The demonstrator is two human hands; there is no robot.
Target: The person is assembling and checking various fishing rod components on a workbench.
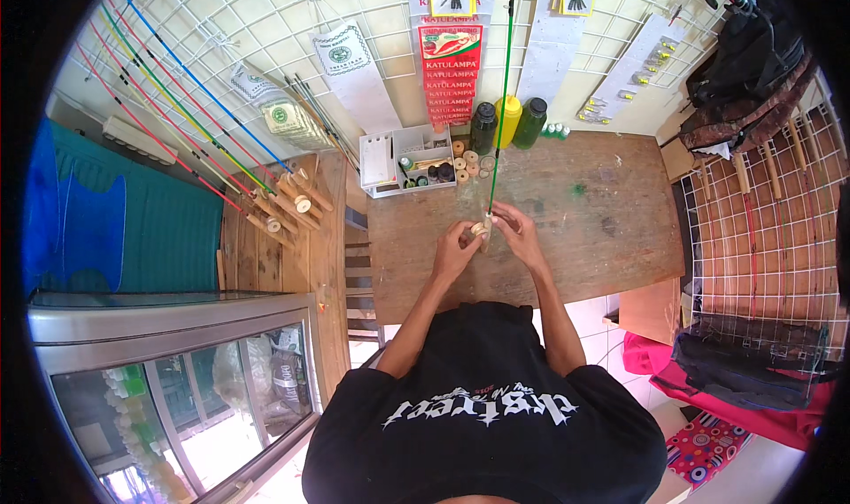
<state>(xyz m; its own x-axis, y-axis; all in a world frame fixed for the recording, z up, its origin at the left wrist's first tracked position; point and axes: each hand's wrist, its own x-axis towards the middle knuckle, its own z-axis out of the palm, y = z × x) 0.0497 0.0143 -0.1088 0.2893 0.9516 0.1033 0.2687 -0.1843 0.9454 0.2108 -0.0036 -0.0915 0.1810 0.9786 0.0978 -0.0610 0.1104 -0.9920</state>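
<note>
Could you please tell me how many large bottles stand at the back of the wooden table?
3: a black bottle at left, a yellow squeeze bottle in the middle, a green bottle at right; none seems hidden.

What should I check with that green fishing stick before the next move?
1. Left hand fingers on the wooden reel: ok.
2. Right hand at the lower end of the green rod: ok.
3. Yellow bottle standing apart from both hands: ok.
4. White organizer box away from both hands: ok.
5. Reel fastened tightly: cannot tell.
6. Fishing line threaded: cannot tell, too small.
</note>
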